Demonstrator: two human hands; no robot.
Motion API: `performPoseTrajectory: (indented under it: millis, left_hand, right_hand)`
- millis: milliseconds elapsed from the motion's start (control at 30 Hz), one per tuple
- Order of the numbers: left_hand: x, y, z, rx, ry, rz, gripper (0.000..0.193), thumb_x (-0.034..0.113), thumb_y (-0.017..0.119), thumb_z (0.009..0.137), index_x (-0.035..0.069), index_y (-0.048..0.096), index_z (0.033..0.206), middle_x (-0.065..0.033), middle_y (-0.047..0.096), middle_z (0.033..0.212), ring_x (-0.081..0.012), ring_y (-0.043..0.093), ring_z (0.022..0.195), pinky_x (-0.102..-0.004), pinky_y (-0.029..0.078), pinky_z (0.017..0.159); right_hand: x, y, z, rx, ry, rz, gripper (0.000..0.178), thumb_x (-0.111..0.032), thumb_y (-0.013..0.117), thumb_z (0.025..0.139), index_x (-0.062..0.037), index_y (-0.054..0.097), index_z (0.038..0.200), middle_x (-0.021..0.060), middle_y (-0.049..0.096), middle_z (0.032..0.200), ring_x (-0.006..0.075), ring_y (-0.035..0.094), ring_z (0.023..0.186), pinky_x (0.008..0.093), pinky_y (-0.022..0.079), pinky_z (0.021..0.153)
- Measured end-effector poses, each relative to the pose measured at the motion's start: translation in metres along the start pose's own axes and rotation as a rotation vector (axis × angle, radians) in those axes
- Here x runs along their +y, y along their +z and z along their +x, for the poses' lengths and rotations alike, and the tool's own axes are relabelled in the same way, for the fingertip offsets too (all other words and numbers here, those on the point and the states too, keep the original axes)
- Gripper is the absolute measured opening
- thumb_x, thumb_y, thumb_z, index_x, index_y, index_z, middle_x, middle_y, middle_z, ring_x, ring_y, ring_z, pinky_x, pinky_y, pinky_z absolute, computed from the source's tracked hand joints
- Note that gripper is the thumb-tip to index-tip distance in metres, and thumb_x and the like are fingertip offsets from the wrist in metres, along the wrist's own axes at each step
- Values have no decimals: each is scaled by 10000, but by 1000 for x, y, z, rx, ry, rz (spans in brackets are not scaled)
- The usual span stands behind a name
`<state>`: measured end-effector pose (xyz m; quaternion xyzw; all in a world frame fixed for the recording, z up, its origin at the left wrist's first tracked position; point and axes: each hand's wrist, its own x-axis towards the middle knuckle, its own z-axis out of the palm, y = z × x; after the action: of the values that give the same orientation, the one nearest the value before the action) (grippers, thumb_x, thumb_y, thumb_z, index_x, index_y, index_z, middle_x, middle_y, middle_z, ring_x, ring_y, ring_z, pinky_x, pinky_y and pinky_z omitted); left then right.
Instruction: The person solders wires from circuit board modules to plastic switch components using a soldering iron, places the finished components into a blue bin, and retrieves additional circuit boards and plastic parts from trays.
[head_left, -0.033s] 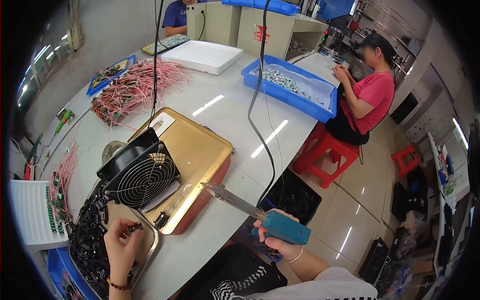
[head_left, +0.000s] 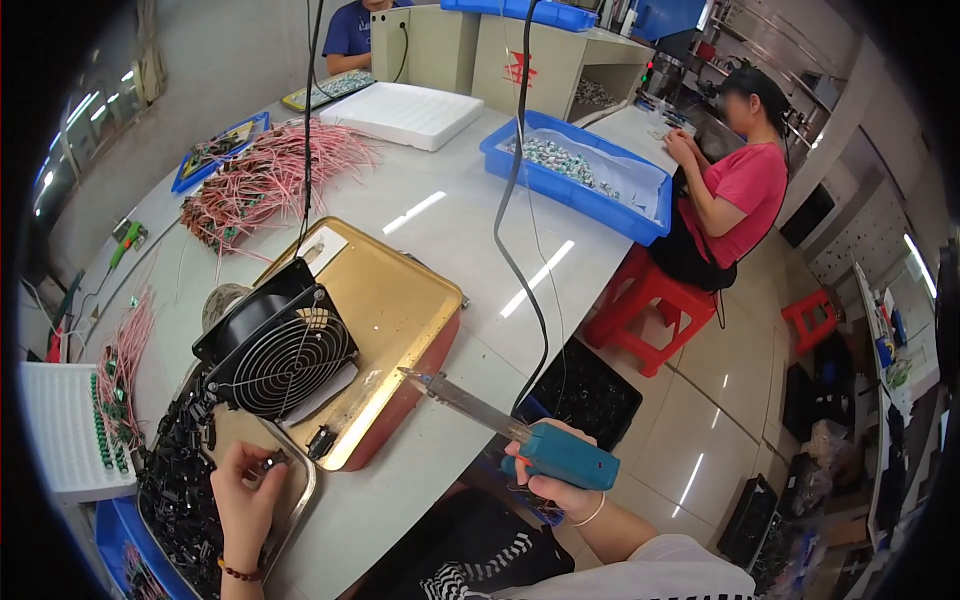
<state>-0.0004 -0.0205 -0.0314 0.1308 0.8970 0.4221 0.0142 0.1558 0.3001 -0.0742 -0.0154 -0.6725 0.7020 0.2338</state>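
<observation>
Head view: pinching a small dark part (head_left: 272, 462) in the left hand (head_left: 245, 492), above a metal tray (head_left: 290, 498) holding black parts (head_left: 175, 490); clasping a teal soldering iron (head_left: 575, 457) in the right hand (head_left: 563, 496), across the edge of the table (head_left: 460, 420); facing a black fan (head_left: 288, 370), a gold tray (head_left: 390, 290), then pink wires (head_left: 275, 175) and a blue bin (head_left: 640, 224).

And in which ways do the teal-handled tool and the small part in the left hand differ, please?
The teal-handled tool is long and slim-tipped; the small part is short and looks mostly dark. The teal-handled tool is gripped by the right hand; the small part is pinched in the left hand. Both are held in bare hands.
</observation>
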Motion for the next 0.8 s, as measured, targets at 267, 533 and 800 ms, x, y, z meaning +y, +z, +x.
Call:
performPoseTrajectory:
  millis: [267, 533, 800]
  left_hand:
    - [6, 12, -21, 123, 196, 341, 187, 50, 698, 661, 6, 603, 816, -115, 584, 763, -263, 558, 703, -324, 446, 627]
    - [48, -7, -16, 274, 416, 316, 162, 39, 728, 664, 28, 647, 803, -87, 610, 708, -233, 563, 623, -308, 440, 561]
    - [82, 29, 20, 226, 688, 246, 116, 67, 711, 692, 35, 660, 792, -68, 661, 781, -217, 605, 666, -299, 476, 590]
  right_hand:
    - [-9, -2, 0, -43, -50, -90, 363, -135, 681, 606, 91, 624, 885, 131, 610, 810, 163, 595, 599, 243, 465, 562]
    - [3, 6, -11, 69, -46, 204, 399, -199, 737, 665, 72, 610, 929, 127, 617, 898, 168, 606, 657, 255, 475, 597]
    - [7, 7, -14, 30, 2, 220, 536, -283, 727, 705, 25, 486, 1071, 117, 547, 1005, 162, 545, 658, 273, 413, 592]
